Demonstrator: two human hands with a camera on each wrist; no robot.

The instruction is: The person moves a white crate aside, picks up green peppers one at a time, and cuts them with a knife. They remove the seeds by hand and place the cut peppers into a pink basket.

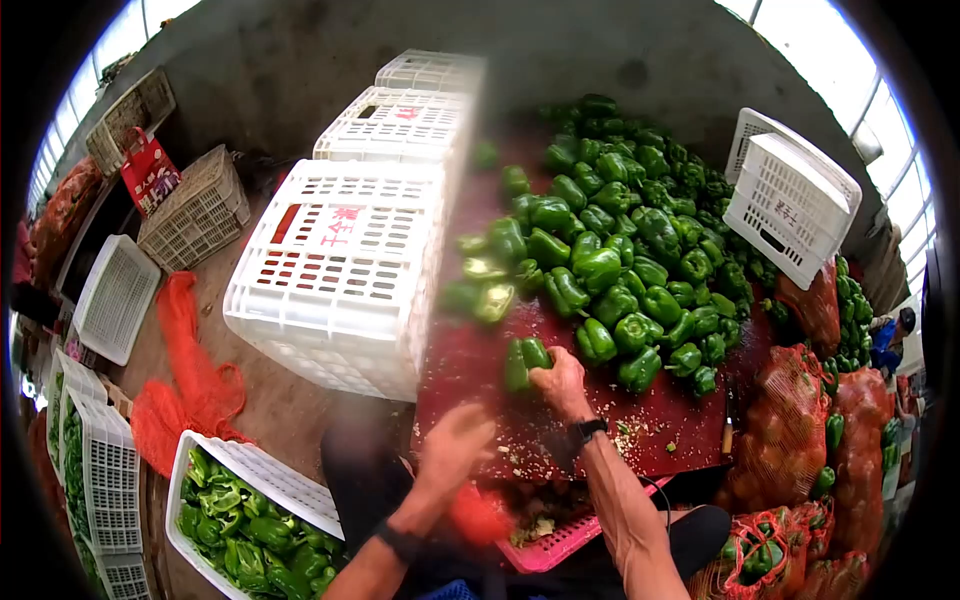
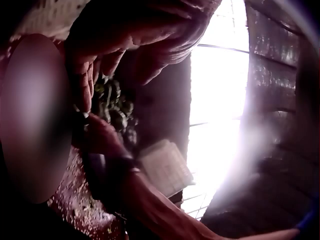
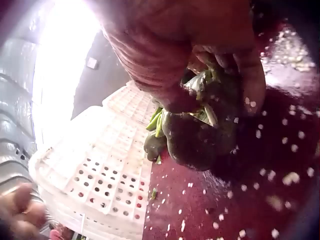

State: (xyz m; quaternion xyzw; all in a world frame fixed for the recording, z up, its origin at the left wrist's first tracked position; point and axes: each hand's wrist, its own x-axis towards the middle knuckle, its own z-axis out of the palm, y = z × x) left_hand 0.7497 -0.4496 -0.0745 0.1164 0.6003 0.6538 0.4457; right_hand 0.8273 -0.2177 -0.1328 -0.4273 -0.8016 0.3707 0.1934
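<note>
My right hand point(image 1: 565, 385) grips a green bell pepper point(image 1: 520, 365) over the front part of the dark red tabletop point(image 1: 670, 435). In the right wrist view, thumb and fingers lie around the top of this bell pepper point(image 3: 192, 145), with pale flesh showing between them. My left hand point(image 1: 460, 445), blurred, is off the table's front left corner, with nothing visible in it. Its fingers hang loosely bent in the left wrist view. Ahead of both hands spreads a big heap of green bell peppers point(image 1: 630, 250), a few pale and cut open at its left edge.
White crates point(image 1: 330, 230) stand left of the table; another crate point(image 1: 790, 200) sits far right. A white crate of peppers point(image 1: 190, 520) is at lower left. Below the table edge is a pink basket point(image 1: 560, 550). A wooden-handled knife point(image 1: 728, 437) lies at the right edge beside mesh sacks point(image 1: 785, 420).
</note>
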